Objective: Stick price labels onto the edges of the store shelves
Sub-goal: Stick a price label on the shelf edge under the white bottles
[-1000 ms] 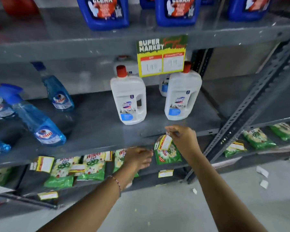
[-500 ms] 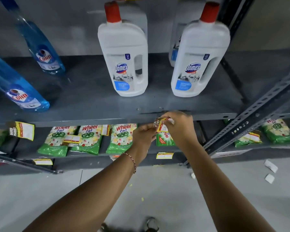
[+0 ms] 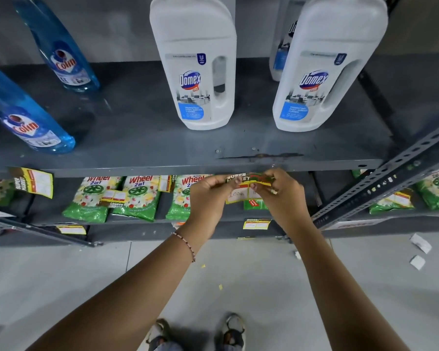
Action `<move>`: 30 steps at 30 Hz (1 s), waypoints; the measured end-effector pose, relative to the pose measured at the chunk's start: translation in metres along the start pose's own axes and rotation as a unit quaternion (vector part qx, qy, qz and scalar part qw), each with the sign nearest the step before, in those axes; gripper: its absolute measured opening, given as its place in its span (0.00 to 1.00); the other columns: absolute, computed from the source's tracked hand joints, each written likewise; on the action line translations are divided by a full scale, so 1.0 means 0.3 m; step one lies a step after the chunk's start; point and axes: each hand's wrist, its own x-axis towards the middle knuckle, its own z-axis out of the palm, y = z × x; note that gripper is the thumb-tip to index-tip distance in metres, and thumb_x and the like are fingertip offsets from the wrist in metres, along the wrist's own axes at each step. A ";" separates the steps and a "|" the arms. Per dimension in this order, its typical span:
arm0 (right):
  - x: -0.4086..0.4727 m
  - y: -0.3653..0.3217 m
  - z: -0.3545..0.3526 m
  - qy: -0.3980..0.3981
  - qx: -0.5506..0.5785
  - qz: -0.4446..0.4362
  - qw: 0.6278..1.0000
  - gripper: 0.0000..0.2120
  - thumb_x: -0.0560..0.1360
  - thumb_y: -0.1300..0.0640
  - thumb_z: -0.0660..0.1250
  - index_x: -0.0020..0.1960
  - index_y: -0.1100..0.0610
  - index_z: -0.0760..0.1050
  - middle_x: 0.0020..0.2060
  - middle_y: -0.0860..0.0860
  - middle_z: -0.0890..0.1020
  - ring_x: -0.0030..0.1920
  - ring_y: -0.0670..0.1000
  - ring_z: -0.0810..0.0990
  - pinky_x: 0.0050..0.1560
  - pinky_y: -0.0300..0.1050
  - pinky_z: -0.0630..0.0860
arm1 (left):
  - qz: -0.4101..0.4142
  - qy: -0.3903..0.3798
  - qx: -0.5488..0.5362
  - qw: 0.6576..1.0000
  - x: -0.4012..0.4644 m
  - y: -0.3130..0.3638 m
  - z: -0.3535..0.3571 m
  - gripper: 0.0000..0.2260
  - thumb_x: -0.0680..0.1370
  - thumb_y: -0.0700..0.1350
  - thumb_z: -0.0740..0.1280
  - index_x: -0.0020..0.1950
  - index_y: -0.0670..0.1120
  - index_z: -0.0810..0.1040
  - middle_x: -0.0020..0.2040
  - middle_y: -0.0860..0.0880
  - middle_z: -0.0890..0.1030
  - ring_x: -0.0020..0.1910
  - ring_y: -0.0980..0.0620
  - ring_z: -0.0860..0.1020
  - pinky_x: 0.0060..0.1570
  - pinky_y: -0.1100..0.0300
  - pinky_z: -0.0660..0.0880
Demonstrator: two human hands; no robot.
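A yellow, green and red price label (image 3: 242, 189) printed SUPER MARKET is held between both my hands, just under the front edge of the grey shelf (image 3: 162, 166). My left hand (image 3: 209, 198) pinches its left side. My right hand (image 3: 281, 192) grips its right side and covers part of it. The label's top lies against or very close to the shelf edge; I cannot tell which.
Two white Domex bottles (image 3: 195, 72) (image 3: 319, 72) and blue Colin bottles (image 3: 23, 117) stand on the shelf above. Green Wheel packets (image 3: 134, 198) lie on the lower shelf. Other labels (image 3: 34, 182) (image 3: 256, 223) hang on the edges. A slotted upright (image 3: 390, 171) runs at the right. Paper scraps (image 3: 420, 243) lie on the floor.
My left hand has come up from the lower shelf and joined the right on the label. The label has been raised to the shelf edge and spread flat. The camera has moved closer.
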 end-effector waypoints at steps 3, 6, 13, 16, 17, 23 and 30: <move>-0.005 0.013 0.007 0.029 0.010 -0.025 0.999 0.09 0.72 0.56 0.75 0.50 0.54 0.78 0.41 0.45 0.81 0.43 0.48 0.80 0.40 0.38 0.76 | 0.052 -0.004 0.066 0.996 0.018 0.001 -0.012 0.07 0.71 0.43 0.76 0.47 0.44 0.86 0.38 0.52 0.86 0.37 0.57 0.83 0.42 0.65 0.78; 0.001 0.010 0.010 0.074 0.018 -0.059 0.995 0.06 0.72 0.57 0.74 0.48 0.54 0.80 0.41 0.46 0.82 0.44 0.49 0.80 0.43 0.45 0.80 | 0.062 0.008 0.087 0.994 0.028 -0.003 -0.011 0.08 0.72 0.45 0.76 0.49 0.44 0.86 0.41 0.49 0.87 0.41 0.50 0.86 0.45 0.59 0.82; 0.019 0.007 0.025 0.152 0.021 -0.042 0.987 0.05 0.72 0.53 0.74 0.44 0.54 0.81 0.38 0.46 0.82 0.40 0.50 0.80 0.40 0.48 0.79 | 0.069 0.046 0.079 0.993 0.027 -0.007 0.021 0.06 0.70 0.43 0.78 0.44 0.45 0.87 0.36 0.54 0.86 0.35 0.59 0.84 0.37 0.69 0.78; 0.023 0.012 0.034 0.164 0.010 -0.042 0.986 0.08 0.72 0.51 0.73 0.43 0.55 0.80 0.38 0.49 0.83 0.40 0.50 0.80 0.38 0.49 0.78 | 0.087 0.067 0.081 0.991 0.025 -0.008 0.031 0.05 0.69 0.43 0.78 0.42 0.44 0.86 0.34 0.53 0.85 0.33 0.60 0.83 0.35 0.69 0.77; 0.025 0.016 0.039 0.163 0.003 -0.039 0.986 0.09 0.73 0.50 0.73 0.43 0.55 0.79 0.38 0.49 0.83 0.39 0.50 0.80 0.37 0.49 0.78 | 0.089 0.076 0.080 0.990 0.028 -0.006 0.031 0.05 0.69 0.43 0.78 0.42 0.43 0.86 0.35 0.52 0.86 0.33 0.58 0.83 0.35 0.67 0.78; 0.037 0.031 0.044 0.171 -0.045 0.000 0.984 0.14 0.72 0.44 0.72 0.41 0.54 0.76 0.38 0.48 0.83 0.39 0.51 0.80 0.34 0.47 0.77 | 0.082 0.107 0.056 0.989 0.040 -0.009 0.034 0.06 0.68 0.41 0.79 0.41 0.41 0.86 0.35 0.47 0.86 0.32 0.57 0.82 0.32 0.68 0.76; 0.037 0.030 0.035 0.159 -0.047 0.011 0.986 0.14 0.72 0.43 0.71 0.41 0.54 0.77 0.39 0.48 0.84 0.37 0.51 0.80 0.35 0.47 0.77 | 0.096 0.109 0.031 0.989 0.036 -0.027 0.043 0.05 0.69 0.41 0.78 0.41 0.41 0.85 0.35 0.48 0.86 0.34 0.56 0.83 0.35 0.68 0.76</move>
